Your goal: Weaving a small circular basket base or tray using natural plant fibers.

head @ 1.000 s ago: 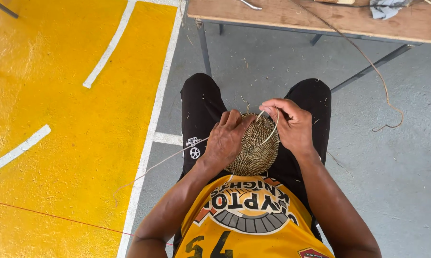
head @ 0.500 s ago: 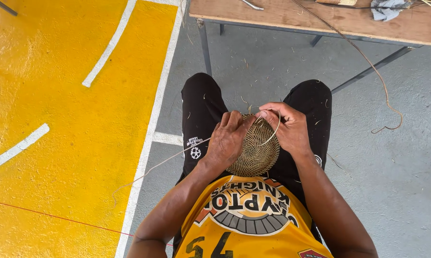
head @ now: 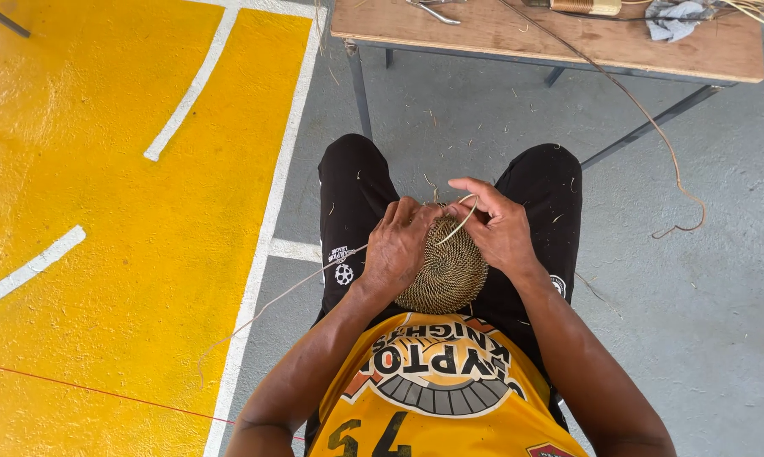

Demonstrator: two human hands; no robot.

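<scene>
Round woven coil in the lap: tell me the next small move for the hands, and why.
Probably draw the pale fibre strand snug with the right hand. That strand arches loosely over the top edge of the round tan woven coil, pinched at the right hand's fingertips, while the left hand grips the coil's left edge. A long tail trails left towards the yellow painted floor, so slack seems left.

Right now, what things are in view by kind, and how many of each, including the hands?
Hands: 2, the left hand and right hand, both gripping the disc.
Woven disc: 1, round, tan, on the lap.
Pale weaving strand: 1, looped between the hands.
Wooden table: 1.
Metal tool: 1, on the table.
Grey cloth: 1, on the table.
Loose cord: 1, hanging off the table.
Total: 8
</scene>
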